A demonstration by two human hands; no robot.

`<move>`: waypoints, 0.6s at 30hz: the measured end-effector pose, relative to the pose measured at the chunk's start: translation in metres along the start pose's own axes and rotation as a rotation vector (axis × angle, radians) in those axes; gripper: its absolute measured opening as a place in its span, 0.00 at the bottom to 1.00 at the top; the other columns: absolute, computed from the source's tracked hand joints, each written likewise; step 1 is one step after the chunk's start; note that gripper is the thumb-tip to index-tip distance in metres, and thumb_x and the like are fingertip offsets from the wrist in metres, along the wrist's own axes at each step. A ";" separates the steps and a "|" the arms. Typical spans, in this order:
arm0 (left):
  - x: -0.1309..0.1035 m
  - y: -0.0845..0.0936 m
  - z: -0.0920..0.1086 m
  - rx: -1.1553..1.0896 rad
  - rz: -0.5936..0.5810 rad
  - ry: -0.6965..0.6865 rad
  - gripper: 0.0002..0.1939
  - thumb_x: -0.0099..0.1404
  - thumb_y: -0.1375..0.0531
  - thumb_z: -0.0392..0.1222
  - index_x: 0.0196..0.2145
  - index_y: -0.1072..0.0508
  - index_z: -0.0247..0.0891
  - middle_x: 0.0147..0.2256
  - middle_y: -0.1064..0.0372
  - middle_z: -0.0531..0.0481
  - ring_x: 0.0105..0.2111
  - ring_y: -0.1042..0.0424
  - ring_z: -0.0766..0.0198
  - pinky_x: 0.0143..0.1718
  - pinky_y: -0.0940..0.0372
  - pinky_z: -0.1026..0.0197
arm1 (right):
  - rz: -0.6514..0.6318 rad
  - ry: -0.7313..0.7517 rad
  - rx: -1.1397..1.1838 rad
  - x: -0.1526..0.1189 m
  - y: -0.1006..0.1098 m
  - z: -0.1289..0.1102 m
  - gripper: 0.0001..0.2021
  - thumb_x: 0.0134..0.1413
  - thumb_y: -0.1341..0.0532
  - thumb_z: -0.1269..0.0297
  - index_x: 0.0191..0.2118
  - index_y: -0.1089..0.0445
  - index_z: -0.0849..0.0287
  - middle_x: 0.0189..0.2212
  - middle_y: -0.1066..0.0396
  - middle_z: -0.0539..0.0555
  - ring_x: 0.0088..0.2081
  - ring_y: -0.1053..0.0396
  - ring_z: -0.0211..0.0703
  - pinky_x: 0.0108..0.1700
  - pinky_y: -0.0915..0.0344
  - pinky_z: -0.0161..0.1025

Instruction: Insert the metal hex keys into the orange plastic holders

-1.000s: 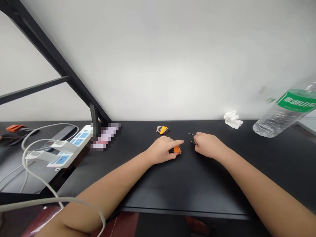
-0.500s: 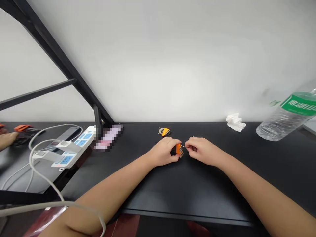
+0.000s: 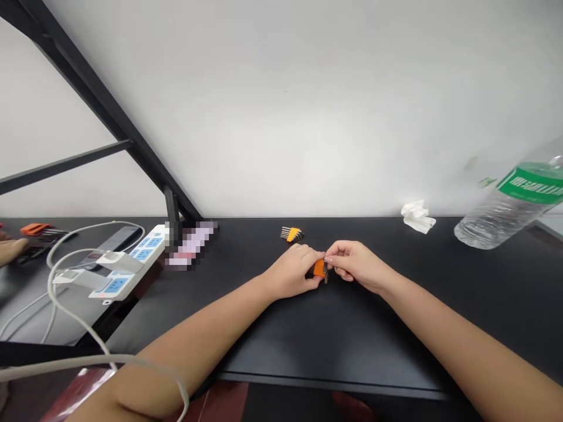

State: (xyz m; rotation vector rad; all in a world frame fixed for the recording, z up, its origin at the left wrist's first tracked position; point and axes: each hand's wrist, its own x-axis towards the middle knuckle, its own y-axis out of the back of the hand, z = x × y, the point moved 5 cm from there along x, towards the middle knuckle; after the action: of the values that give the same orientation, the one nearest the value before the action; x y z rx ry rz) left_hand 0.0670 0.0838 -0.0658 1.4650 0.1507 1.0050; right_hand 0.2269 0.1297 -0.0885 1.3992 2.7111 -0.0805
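My left hand [image 3: 292,272] is closed around an orange hex key holder [image 3: 319,268], thumb below and fingers above. Short bent ends of several dark hex keys [image 3: 326,273] stick out of its right side. At the holder's upper right edge, my right hand [image 3: 358,264] pinches a hex key, mostly hidden by the fingertips; how deep it sits in the holder I cannot tell. Behind my left hand, a second holder, yellow-orange [image 3: 294,234], lies on the black table [image 3: 334,346] with several hex keys in it.
A clear plastic bottle [image 3: 492,217] leans at the right, near a crumpled tissue [image 3: 417,217]. On the left are a white power strip [image 3: 132,264], white cables [image 3: 81,313], a phone [image 3: 115,241] and a black frame [image 3: 99,99]. Another person's hand [image 3: 11,251] is at the far left.
My right hand has moved left, up against the holder. The hex key shaft that showed between the hands is now out of sight. My left hand keeps its hold.
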 end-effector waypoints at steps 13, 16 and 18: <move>-0.007 0.006 -0.018 -0.141 0.125 0.129 0.23 0.61 0.35 0.42 0.54 0.30 0.39 0.43 0.24 0.45 0.40 0.24 0.59 0.44 0.28 0.55 | -0.017 -0.003 0.525 0.001 -0.001 0.006 0.14 0.48 0.25 0.68 0.43 0.21 0.61 0.43 0.20 0.59 0.48 0.22 0.46 0.55 0.27 0.41; -0.006 0.007 -0.016 -0.154 0.152 0.104 0.24 0.61 0.35 0.42 0.55 0.30 0.39 0.42 0.24 0.46 0.38 0.24 0.59 0.42 0.27 0.56 | -0.024 -0.003 0.470 0.001 -0.003 0.006 0.13 0.49 0.25 0.64 0.41 0.22 0.61 0.35 0.20 0.56 0.39 0.22 0.41 0.46 0.26 0.38; -0.005 0.007 -0.011 -0.153 0.142 0.063 0.24 0.61 0.36 0.41 0.55 0.30 0.39 0.41 0.24 0.46 0.38 0.24 0.60 0.42 0.27 0.56 | -0.046 0.006 0.406 0.001 -0.006 0.006 0.14 0.49 0.25 0.62 0.39 0.23 0.61 0.28 0.24 0.51 0.30 0.27 0.35 0.36 0.29 0.34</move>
State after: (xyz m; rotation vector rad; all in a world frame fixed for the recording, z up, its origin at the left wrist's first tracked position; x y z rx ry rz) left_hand 0.0537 0.0874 -0.0638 1.3190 0.0142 1.1524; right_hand 0.2219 0.1267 -0.0944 1.4211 2.8403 -0.6646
